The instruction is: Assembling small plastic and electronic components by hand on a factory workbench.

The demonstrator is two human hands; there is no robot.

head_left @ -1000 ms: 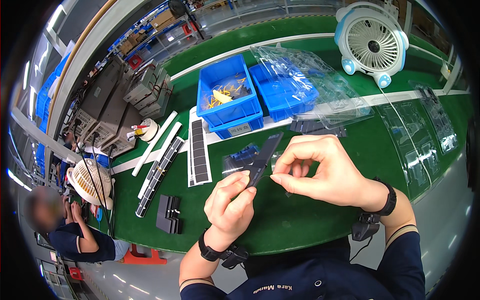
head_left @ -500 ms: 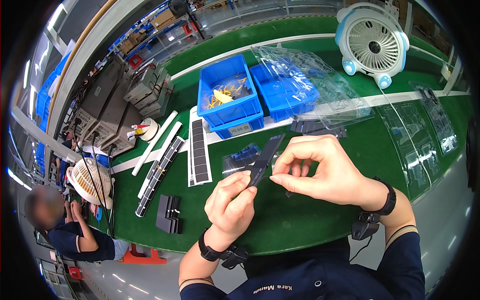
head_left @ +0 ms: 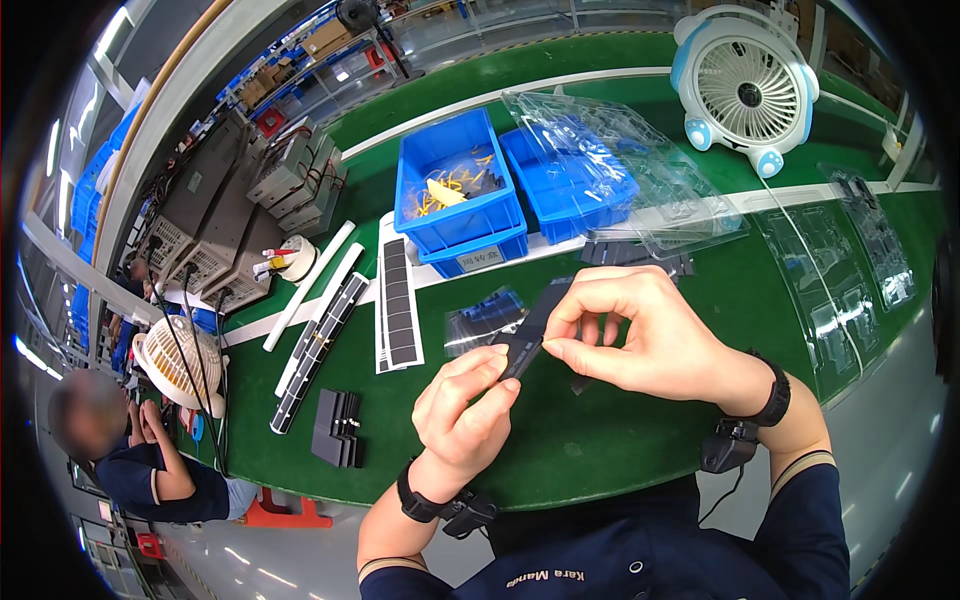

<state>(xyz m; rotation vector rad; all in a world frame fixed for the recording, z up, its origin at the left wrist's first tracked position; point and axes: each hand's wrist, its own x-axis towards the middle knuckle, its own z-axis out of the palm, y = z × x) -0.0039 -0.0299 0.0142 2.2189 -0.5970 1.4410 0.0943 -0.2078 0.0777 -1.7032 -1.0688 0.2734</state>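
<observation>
While the left hand (head_left: 462, 412) clamps the strip (head_left: 532, 332), the right hand (head_left: 650, 335) pinches together at its edge. Light pressure, strip unbent!

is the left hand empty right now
No, the left hand grips the near end of a flat black piece.

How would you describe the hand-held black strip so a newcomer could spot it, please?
On the green table, find the blue plastic bins. Nearer the person, the bare left hand pinches this flat, narrow black strip. Unlike the angular black pieces lying leftward, it is held up.
</observation>
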